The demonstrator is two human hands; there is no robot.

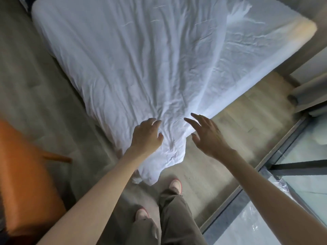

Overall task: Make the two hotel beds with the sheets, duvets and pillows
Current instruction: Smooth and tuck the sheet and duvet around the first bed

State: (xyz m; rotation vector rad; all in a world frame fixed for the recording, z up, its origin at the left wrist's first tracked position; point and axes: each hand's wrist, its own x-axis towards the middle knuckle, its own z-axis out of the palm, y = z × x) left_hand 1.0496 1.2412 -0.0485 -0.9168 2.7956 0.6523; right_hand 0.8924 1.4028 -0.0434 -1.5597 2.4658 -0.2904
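Step in hand: laying the bottom sheet on one bed. Only this bed is in my view.

Sheet [132, 68]: white and creased, spread over most of the mattress [300, 26]. The far right corner of the mattress is bare. At the near corner the cloth gathers into a bunch that hangs over the edge down to the floor [221, 165], just ahead of my shoes.

Left hand [146, 137]: on the bunched cloth, fingers bent with the tips against it. I cannot tell whether they pinch a fold or merely rest there.

Right hand [208, 137]: fingers straight and spread, holding nothing, just beside the bunch on its right and not touching it as far as I can see.

An orange chair [23, 174] stands close on my left.

Judgement: early in the task. No duvet or pillow is visible, and the sheet is neither squared nor tucked.

Next move, as I read it: take hold of the gathered corner with both hands, draw the slack toward the bare right side so the sheet covers it, then flatten the creases and tuck the near edge under. The pull should be even, or the covered left side may come away.
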